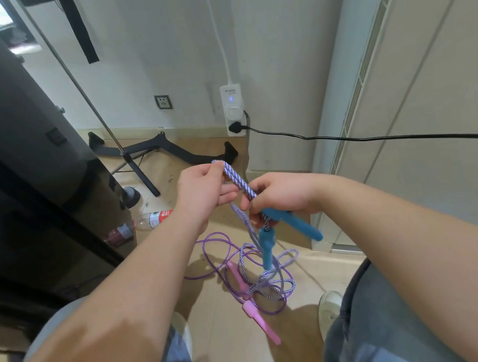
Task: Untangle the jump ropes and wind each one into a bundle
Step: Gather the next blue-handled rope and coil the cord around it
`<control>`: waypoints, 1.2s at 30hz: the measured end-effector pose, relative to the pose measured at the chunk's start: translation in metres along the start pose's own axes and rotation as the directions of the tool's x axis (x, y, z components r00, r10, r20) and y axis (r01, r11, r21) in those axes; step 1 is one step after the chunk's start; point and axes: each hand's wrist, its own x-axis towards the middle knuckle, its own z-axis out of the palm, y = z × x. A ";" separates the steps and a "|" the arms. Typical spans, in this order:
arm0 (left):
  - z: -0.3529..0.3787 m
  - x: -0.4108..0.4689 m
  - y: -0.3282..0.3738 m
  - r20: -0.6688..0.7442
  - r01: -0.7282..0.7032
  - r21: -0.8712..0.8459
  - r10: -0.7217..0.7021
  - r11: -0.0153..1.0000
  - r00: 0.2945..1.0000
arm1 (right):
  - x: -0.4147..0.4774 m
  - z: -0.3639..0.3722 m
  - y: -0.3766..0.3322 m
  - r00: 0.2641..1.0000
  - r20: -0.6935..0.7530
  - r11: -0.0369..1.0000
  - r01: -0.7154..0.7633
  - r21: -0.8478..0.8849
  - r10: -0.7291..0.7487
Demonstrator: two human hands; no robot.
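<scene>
A blue-and-white braided jump rope [238, 181] is stretched as a doubled length between my hands at mid-frame. My left hand [201, 193] pinches its upper fold. My right hand [281, 194] grips its lower end together with the two blue handles [295, 225], one jutting right, one hanging down. The rest of this rope trails to the floor, tangled with a thin purple rope [227, 248] that has pink handles [261, 323] lying on the tiles.
A dark cabinet [3, 158] stands at left, with a plastic bottle [152, 220] at its foot. A tripod stand [131, 158] and a black bar lie by the wall. A black cable [383, 136] runs from the wall socket. My knees and shoes frame the floor.
</scene>
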 end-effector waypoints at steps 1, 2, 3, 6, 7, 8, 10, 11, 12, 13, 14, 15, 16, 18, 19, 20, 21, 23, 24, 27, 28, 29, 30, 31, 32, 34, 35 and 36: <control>0.000 0.000 0.000 -0.031 0.004 -0.005 -0.004 1.000 1.000 | -0.001 -0.001 0.001 1.000 0.000 1.000 -0.013 -0.012 0.013; 0.000 0.000 0.000 -0.054 0.006 -0.017 -0.007 1.000 0.999 | -0.001 -0.002 0.003 1.000 -0.001 0.999 -0.030 -0.024 0.030; 0.000 -0.001 0.001 -0.075 0.006 -0.035 -0.008 0.999 0.997 | -0.002 -0.003 0.003 0.999 -0.005 0.999 -0.046 -0.029 0.046; -0.001 -0.001 0.003 -0.151 0.008 -0.087 -0.021 0.996 0.988 | -0.002 -0.007 0.001 0.997 -0.033 0.997 -0.074 -0.017 0.074; -0.001 -0.001 0.003 -0.172 0.004 -0.100 -0.021 0.995 0.985 | -0.003 -0.008 0.001 0.996 -0.036 0.997 -0.076 -0.021 0.075; -0.002 0.000 0.003 -0.191 0.001 -0.102 -0.021 0.995 0.981 | -0.004 -0.007 0.000 0.997 -0.038 0.996 -0.075 -0.037 0.074; -0.003 0.004 0.000 -0.207 0.019 -0.083 -0.035 0.996 0.978 | -0.004 -0.006 0.000 0.995 -0.073 0.995 -0.068 -0.070 0.063; -0.004 0.005 -0.001 -0.201 0.052 -0.055 -0.062 0.997 0.978 | -0.003 -0.005 0.000 0.993 -0.101 0.994 -0.065 -0.085 0.056; -0.005 0.007 -0.004 -0.196 0.097 0.009 -0.093 0.995 0.976 | -0.002 -0.004 0.001 0.991 -0.127 0.992 -0.061 -0.108 0.047; -0.007 0.008 -0.006 -0.193 0.142 0.144 -0.113 0.979 0.975 | -0.002 -0.004 0.001 0.989 -0.146 0.989 -0.053 -0.135 0.033; -0.010 0.007 -0.006 -0.184 0.176 0.343 -0.118 0.923 0.976 | -0.003 -0.005 0.002 0.988 -0.154 0.986 -0.046 -0.159 0.021; -0.012 0.003 -0.006 -0.163 0.184 0.548 -0.112 0.816 0.980 | -0.004 -0.006 0.002 0.988 -0.154 0.984 -0.039 -0.175 0.012; -0.012 -0.001 -0.006 -0.128 0.163 0.705 -0.103 0.690 0.986 | -0.006 -0.006 0.001 0.989 -0.149 0.982 -0.034 -0.186 0.006; -0.012 -0.003 -0.009 0.012 0.049 0.815 -0.101 0.578 0.995 | -0.009 -0.006 -0.001 0.990 -0.144 0.982 -0.032 -0.187 0.005; -0.011 -0.003 -0.011 0.133 -0.072 0.800 -0.060 0.595 0.989 | -0.010 -0.006 -0.002 0.990 -0.143 0.983 -0.027 -0.182 0.000; -0.009 -0.005 -0.012 0.261 -0.214 0.765 0.011 0.608 0.965 | -0.011 -0.005 -0.003 0.990 -0.142 0.984 -0.018 -0.178 -0.007; -0.007 -0.005 -0.014 0.372 -0.348 0.724 0.087 0.596 0.924 | -0.011 -0.004 -0.005 0.990 -0.143 0.986 -0.006 -0.169 -0.019; -0.003 -0.004 -0.017 0.475 -0.499 0.665 0.200 0.556 0.857 | -0.012 -0.004 -0.007 0.988 -0.146 0.992 0.022 -0.126 -0.041; -0.002 -0.004 -0.017 0.469 -0.507 0.651 0.226 0.565 0.854 | -0.013 -0.005 -0.007 0.988 -0.147 0.995 0.029 -0.096 -0.043; -0.001 -0.006 -0.014 0.384 -0.445 0.602 0.249 0.663 0.889 | -0.015 -0.008 -0.007 0.992 -0.126 0.999 0.011 -0.039 -0.016; 0.000 -0.007 -0.012 0.364 -0.439 0.585 0.263 0.682 0.894 | -0.015 -0.008 -0.007 0.993 -0.120 0.999 0.014 -0.044 -0.019; 0.000 -0.007 -0.011 0.343 -0.432 0.574 0.276 0.695 0.898 | -0.016 -0.009 -0.006 0.992 -0.119 0.998 0.024 -0.054 -0.030; 0.002 -0.007 -0.011 0.316 -0.427 0.557 0.293 0.713 0.902 | -0.015 -0.008 -0.005 0.991 -0.125 0.997 0.033 -0.066 -0.041; 0.003 -0.007 -0.011 0.276 -0.411 0.524 0.308 0.746 0.911 | -0.014 -0.008 -0.004 0.989 -0.139 0.996 0.032 -0.081 -0.043; 0.004 -0.007 -0.010 0.226 -0.388 0.470 0.317 0.793 0.921 | -0.013 -0.008 -0.002 0.987 -0.160 0.994 0.018 -0.105 -0.034; 0.003 -0.008 -0.007 0.152 -0.333 0.346 0.298 0.877 0.942 | -0.009 -0.009 0.002 0.978 -0.206 0.984 -0.030 -0.176 -0.007; 0.003 -0.008 -0.005 0.154 -0.312 0.291 0.278 0.905 0.948 | -0.007 -0.010 0.004 0.977 -0.214 0.979 -0.040 -0.202 -0.005; 0.004 -0.010 -0.003 0.171 -0.303 0.247 0.266 0.920 0.949 | -0.006 -0.010 0.006 0.980 -0.200 0.977 -0.036 -0.208 -0.007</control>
